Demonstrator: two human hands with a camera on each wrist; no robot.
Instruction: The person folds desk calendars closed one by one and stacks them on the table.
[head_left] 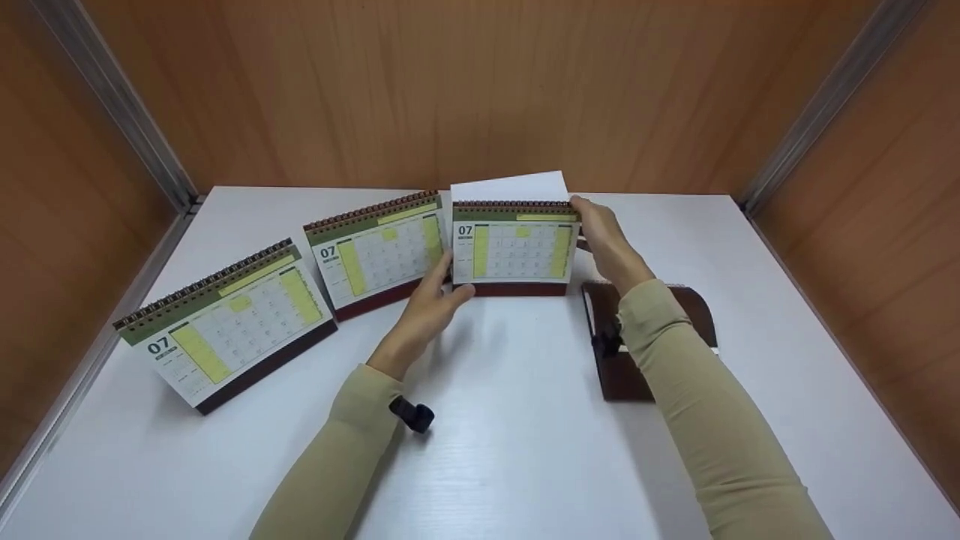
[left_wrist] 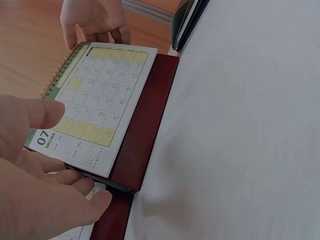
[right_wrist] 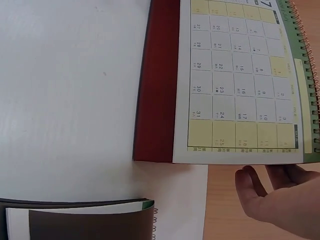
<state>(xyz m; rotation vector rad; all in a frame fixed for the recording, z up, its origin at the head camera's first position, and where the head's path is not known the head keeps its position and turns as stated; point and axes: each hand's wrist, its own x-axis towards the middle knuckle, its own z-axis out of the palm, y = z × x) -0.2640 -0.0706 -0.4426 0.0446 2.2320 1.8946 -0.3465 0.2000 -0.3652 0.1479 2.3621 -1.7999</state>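
Observation:
A desk calendar (head_left: 514, 251) with a dark red base and a page marked 07 stands between my two hands. At its lower left edge my left hand (head_left: 421, 321) has its fingers extended, beside the neighbouring red-based calendar (head_left: 382, 251). My right hand (head_left: 609, 244) is at the calendar's right edge near the top corner. In the right wrist view that hand's fingers (right_wrist: 250, 187) bend slightly at the edge, and some pass out of sight behind it. A white sheet (head_left: 517, 186) stands up behind the spiral binding.
A third calendar (head_left: 232, 322) with a dark base stands angled at the left. Under my right forearm lies a dark brown, spiral-bound item (head_left: 619, 379), partly hidden. Wooden panels (head_left: 480, 90) close off the back and both sides of the white table (head_left: 517, 420).

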